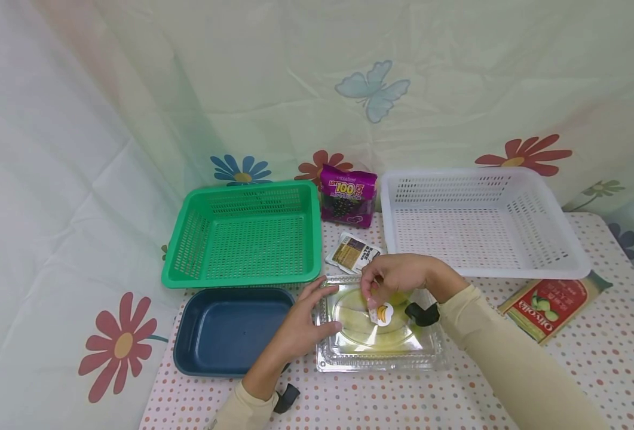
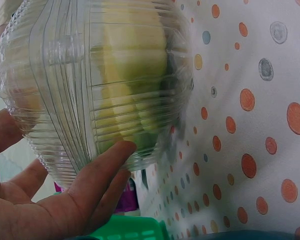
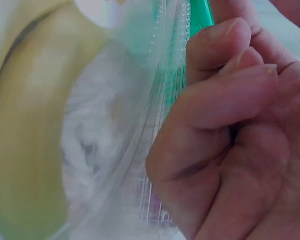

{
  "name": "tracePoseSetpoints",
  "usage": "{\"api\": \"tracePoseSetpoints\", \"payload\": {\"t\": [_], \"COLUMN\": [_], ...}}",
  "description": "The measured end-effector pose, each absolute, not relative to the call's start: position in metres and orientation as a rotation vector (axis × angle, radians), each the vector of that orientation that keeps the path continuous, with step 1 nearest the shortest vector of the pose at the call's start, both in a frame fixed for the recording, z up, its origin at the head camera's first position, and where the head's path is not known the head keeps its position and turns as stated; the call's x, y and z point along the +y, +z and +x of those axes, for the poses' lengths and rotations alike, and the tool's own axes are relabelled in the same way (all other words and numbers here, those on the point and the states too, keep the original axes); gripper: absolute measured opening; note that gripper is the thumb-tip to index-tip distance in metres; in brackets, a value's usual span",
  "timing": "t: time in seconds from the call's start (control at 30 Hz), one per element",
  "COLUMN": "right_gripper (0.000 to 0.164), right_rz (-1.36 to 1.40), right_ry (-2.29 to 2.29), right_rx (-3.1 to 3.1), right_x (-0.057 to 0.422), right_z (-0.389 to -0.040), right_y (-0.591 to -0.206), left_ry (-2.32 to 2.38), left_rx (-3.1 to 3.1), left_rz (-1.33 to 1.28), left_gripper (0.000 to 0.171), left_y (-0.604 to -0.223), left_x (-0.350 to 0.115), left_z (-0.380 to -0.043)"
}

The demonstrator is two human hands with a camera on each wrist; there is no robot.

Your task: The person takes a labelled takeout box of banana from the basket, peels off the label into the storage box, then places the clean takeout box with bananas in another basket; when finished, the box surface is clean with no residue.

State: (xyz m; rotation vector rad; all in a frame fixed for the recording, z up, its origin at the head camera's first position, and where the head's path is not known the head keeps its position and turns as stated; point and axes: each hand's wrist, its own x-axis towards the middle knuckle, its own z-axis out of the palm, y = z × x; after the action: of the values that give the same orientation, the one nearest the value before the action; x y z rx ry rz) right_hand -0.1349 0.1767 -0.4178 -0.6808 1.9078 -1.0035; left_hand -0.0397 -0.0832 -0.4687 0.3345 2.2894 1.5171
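Note:
A clear plastic clamshell container (image 1: 349,349) with yellow-green bananas (image 3: 30,150) inside stands on the table in front of me. On its lid is a round white sticker (image 1: 383,315) with a banana picture. My right hand (image 1: 403,278) reaches over the lid and pinches the sticker's left edge between thumb and fingers. Up close in the right wrist view, its other fingers (image 3: 210,120) are curled. My left hand (image 1: 305,325) rests against the container's left side, fingers spread and fairly straight; the left wrist view shows fingertips (image 2: 122,150) touching the ribbed wall.
Behind the left hand stand a green basket (image 1: 317,239) and a dark blue tub (image 1: 179,346). A purple candy bag (image 1: 348,197) and a small flat packet (image 1: 351,252) lie beyond the container. At right are a white basket (image 1: 580,263) and a red-and-gold Olivoila packet (image 1: 548,307).

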Motion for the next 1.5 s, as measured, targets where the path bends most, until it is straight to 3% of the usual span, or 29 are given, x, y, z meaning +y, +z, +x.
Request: {"api": "tracePoseSetpoints", "payload": {"t": [1.5], "right_gripper": [0.02], "right_rz": [-0.712], "right_ry": [-1.071], "right_rx": [1.802], "right_x": [0.1821], "right_z": [-0.1403], "right_y": [-0.413], "left_ry": [1.503], "left_rx": [2.306], "left_rz": [0.374], "left_gripper": [0.071], "left_y": [-0.4696], "left_x": [-0.0835], "left_z": [-0.0408]}}
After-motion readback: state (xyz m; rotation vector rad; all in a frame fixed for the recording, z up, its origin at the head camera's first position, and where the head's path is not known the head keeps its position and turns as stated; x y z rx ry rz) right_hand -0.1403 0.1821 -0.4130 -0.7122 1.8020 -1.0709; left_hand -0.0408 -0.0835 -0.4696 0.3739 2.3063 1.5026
